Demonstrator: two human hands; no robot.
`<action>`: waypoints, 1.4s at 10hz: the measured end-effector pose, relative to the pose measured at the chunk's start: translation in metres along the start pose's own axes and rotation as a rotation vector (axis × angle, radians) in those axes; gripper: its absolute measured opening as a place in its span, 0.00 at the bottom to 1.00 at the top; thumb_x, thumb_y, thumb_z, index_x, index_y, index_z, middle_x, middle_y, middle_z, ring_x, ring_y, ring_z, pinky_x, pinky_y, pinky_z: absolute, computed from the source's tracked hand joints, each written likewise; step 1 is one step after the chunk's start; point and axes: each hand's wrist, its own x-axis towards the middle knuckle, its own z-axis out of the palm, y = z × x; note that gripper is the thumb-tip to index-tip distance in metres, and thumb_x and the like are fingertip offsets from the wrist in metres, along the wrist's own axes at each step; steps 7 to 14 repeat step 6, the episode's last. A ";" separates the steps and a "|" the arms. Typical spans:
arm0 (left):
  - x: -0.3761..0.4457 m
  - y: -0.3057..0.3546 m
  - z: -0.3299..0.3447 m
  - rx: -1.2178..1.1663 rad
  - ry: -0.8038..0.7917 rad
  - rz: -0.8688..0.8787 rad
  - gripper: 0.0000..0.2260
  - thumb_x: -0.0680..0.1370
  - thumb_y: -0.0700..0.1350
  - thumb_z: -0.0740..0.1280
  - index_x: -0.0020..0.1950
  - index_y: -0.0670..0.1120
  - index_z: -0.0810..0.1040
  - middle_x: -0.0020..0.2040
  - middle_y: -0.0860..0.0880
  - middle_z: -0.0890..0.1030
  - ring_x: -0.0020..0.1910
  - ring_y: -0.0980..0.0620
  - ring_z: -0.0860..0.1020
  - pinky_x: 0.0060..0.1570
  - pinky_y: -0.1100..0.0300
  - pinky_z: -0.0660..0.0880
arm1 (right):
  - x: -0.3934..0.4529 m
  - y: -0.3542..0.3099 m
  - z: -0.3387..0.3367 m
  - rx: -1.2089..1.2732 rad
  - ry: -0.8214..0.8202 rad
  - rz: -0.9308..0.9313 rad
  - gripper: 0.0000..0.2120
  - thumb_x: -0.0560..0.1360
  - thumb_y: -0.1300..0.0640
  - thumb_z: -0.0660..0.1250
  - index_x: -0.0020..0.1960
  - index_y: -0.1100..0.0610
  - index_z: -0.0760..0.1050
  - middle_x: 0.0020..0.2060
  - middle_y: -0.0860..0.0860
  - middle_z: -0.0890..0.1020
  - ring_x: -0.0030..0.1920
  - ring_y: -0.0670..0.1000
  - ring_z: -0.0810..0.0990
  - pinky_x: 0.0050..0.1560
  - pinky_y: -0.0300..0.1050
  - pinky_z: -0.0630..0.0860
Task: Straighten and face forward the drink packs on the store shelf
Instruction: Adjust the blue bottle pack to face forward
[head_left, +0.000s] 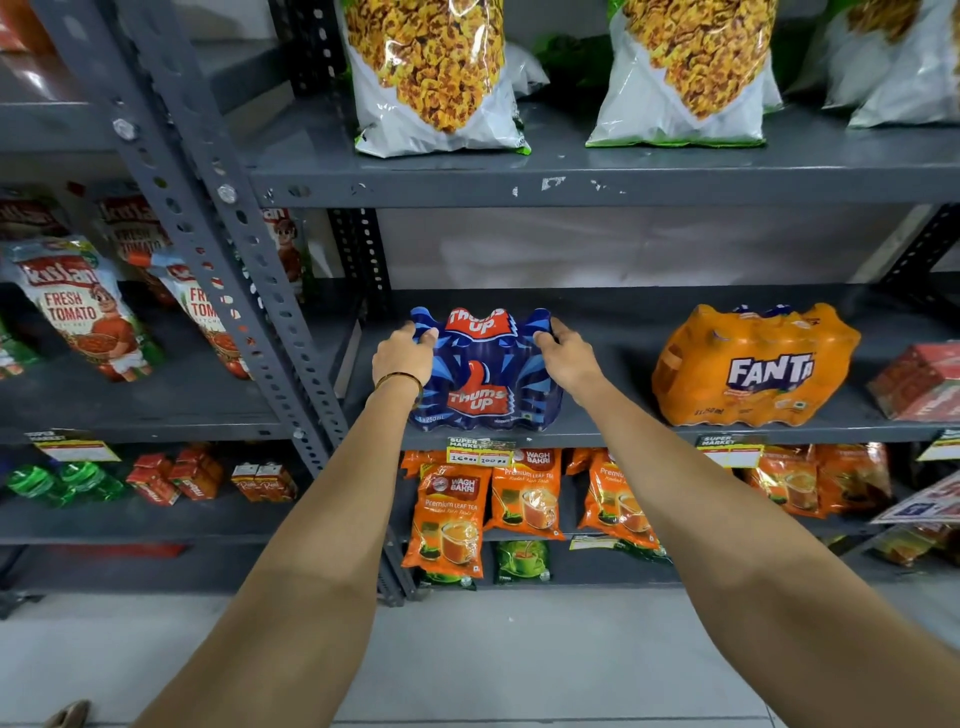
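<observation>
I have my left hand (402, 353) and right hand (563, 353) clamped on opposite sides of the blue drink pack (485, 371), which sits at the front edge of the middle shelf (623, 338), label towards me. The orange drink pack (753, 366) lies well off to my right, tilted, nearer my right hand.

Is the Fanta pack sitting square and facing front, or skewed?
Skewed. The Fanta pack faces forward with its logo readable, but the logo tilts and its front edge runs at an angle to the shelf lip.
</observation>
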 end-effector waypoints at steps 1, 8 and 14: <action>0.001 0.000 0.001 0.003 0.000 -0.005 0.23 0.79 0.55 0.58 0.72 0.47 0.66 0.68 0.38 0.73 0.66 0.38 0.71 0.64 0.47 0.68 | 0.000 0.000 -0.002 0.002 -0.017 0.008 0.20 0.80 0.50 0.55 0.70 0.52 0.65 0.62 0.58 0.78 0.57 0.58 0.80 0.57 0.54 0.79; -0.009 0.007 0.000 0.028 -0.035 -0.071 0.27 0.80 0.55 0.56 0.76 0.46 0.56 0.70 0.37 0.69 0.67 0.37 0.70 0.62 0.45 0.69 | -0.014 0.000 -0.003 -0.104 -0.004 -0.003 0.28 0.80 0.42 0.50 0.76 0.54 0.54 0.70 0.60 0.71 0.66 0.60 0.74 0.62 0.55 0.75; -0.009 0.007 0.000 0.028 -0.035 -0.071 0.27 0.80 0.55 0.56 0.76 0.46 0.56 0.70 0.37 0.69 0.67 0.37 0.70 0.62 0.45 0.69 | -0.014 0.000 -0.003 -0.104 -0.004 -0.003 0.28 0.80 0.42 0.50 0.76 0.54 0.54 0.70 0.60 0.71 0.66 0.60 0.74 0.62 0.55 0.75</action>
